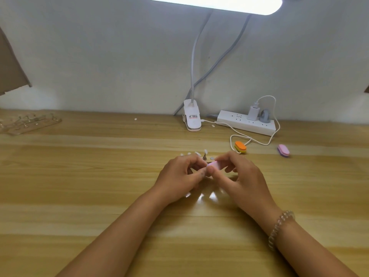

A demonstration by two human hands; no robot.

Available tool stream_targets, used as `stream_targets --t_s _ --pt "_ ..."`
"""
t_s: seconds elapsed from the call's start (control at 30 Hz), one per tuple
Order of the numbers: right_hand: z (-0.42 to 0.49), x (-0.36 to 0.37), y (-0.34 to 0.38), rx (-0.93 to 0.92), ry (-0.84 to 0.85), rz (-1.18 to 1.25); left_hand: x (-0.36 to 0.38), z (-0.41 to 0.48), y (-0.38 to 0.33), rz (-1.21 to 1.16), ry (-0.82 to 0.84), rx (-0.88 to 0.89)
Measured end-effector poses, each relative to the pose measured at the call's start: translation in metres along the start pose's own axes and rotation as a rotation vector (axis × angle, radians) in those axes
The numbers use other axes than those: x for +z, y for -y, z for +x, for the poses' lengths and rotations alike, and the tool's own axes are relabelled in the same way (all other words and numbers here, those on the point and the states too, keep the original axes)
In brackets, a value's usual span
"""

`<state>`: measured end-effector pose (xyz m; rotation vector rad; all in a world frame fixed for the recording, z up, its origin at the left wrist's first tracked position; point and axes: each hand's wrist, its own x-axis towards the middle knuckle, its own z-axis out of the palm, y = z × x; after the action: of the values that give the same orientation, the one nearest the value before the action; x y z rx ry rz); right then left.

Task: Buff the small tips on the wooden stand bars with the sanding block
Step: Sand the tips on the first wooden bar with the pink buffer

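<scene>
My right hand (237,176) pinches a small pink sanding block (214,164) at the middle of the wooden table. My left hand (180,175) meets it from the left, fingertips closed on something tiny pressed against the block; what it holds is hidden by the fingers. Just behind the hands, several small white tips (196,153) stand in a row on a stand bar, with a little metal holder (204,157) and a grey disc (212,158) beside them. The bar itself is mostly hidden by my fingers.
An orange sanding block (240,146) and a pink-purple one (283,150) lie at the right. A white power strip (235,121) with charger and cable, and a clip lamp base (191,116), stand by the wall. A clear acrylic stand (28,122) lies far left.
</scene>
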<state>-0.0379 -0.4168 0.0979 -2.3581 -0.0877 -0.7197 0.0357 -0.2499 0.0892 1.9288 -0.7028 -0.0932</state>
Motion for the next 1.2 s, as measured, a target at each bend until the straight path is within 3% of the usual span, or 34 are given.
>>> stream_targets --t_s 0.07,0.2,0.37,0.5,0.63,0.77,0.9,1.03,1.2 --pt "0.002 -0.001 -0.005 0.051 0.003 0.017 0.0 0.0 -0.001 0.021 -0.001 0.006" --pt "-0.004 0.0 0.004 -0.102 0.034 -0.022 0.0 -0.001 -0.001 0.03 -0.012 -0.016" --pt "0.0 -0.003 0.001 -0.02 -0.005 -0.016 0.001 -0.001 -0.001 0.077 -0.015 -0.003" --pt "-0.003 0.0 0.007 -0.124 0.032 -0.063 0.001 -0.001 0.0 0.093 0.002 -0.018" --pt "0.002 -0.002 -0.003 0.028 0.021 -0.003 0.002 -0.001 0.001 0.102 0.011 -0.006" --pt "-0.003 0.0 0.001 -0.05 0.03 -0.011 0.002 0.0 0.002 0.102 0.012 0.002" --pt "0.001 -0.002 -0.002 0.054 0.02 0.022 0.002 0.0 0.001 0.097 0.004 0.016" --pt "-0.002 -0.003 0.006 -0.043 0.029 0.003 0.001 0.001 0.003 0.079 -0.011 0.012" --pt "-0.002 -0.006 0.009 0.001 -0.007 0.013 0.002 0.0 0.003 0.055 -0.03 0.027"
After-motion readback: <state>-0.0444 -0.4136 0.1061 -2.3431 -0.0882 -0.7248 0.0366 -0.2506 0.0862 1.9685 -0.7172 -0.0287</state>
